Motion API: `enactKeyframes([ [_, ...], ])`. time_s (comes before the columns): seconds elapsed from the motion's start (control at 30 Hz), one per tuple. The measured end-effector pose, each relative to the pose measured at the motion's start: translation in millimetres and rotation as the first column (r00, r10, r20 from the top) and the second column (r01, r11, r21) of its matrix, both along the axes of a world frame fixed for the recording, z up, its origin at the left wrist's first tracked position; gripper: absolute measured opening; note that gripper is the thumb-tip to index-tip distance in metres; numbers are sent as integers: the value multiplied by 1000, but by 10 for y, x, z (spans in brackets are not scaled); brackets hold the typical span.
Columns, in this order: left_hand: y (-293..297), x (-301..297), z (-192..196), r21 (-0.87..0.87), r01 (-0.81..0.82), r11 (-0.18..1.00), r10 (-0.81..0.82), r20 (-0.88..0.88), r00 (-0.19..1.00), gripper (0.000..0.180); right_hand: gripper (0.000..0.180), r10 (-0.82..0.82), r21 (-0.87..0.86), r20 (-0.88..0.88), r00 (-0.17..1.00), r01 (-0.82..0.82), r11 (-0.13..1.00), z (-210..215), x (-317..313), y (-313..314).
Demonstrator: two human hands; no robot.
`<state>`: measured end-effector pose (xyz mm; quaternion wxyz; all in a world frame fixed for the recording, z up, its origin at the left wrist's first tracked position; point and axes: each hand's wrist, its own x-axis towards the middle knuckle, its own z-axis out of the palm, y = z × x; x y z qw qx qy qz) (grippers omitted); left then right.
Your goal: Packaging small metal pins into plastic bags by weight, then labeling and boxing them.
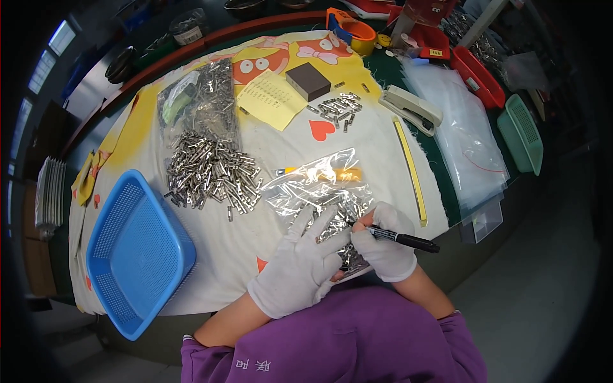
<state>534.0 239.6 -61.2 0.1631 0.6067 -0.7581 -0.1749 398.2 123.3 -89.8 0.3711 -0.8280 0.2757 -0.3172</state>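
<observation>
A clear plastic bag [297, 195] filled with small silver metal clips lies at the table's front edge. My left hand [295, 267], in a white glove with bare fingertips, is laid flat across the bag with its fingers spread. A black marker [408, 240] sits pinched in my gloved right hand [391, 249], its tip end pointing left at the bag's surface; the tip itself is hidden by my fingers. Just beyond the bag, a yellow-orange handled tool [290, 170] shows partly through the plastic. To the left is a heap of loose metal clips [207, 172].
A blue basket [137, 255] stands at the left. Behind the heap is a large bag of clips [217, 89]. A yellow note [273, 99], a dark block [308, 82], a stapler [412, 110], a yellow strip [410, 169] and clear plastic bags [453, 134] lie farther back and right.
</observation>
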Motion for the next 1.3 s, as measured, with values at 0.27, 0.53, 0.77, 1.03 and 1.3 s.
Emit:
enactKeyframes([
  [0.27,-2,2,-9,-25,-6,1000,6,-13,1000,13,16,-19,23,-21,1000,19,1000,49,-4,12],
  [0.53,-1,5,-27,-29,-3,1000,3,-13,1000,12,16,-50,69,35,998,48,996,39,14,15],
  [0.77,9,-5,-7,-15,-19,1000,19,-14,1000,12,15,-59,-16,-27,998,59,998,40,25,14],
  [1.03,12,-7,-12,-4,-22,1000,22,-29,999,11,14,-74,7,39,996,74,997,3,20,12],
  [1.3,18,0,-29,-61,-31,998,28,-50,998,12,15,-75,-49,38,996,77,996,-36,16,-7],
])
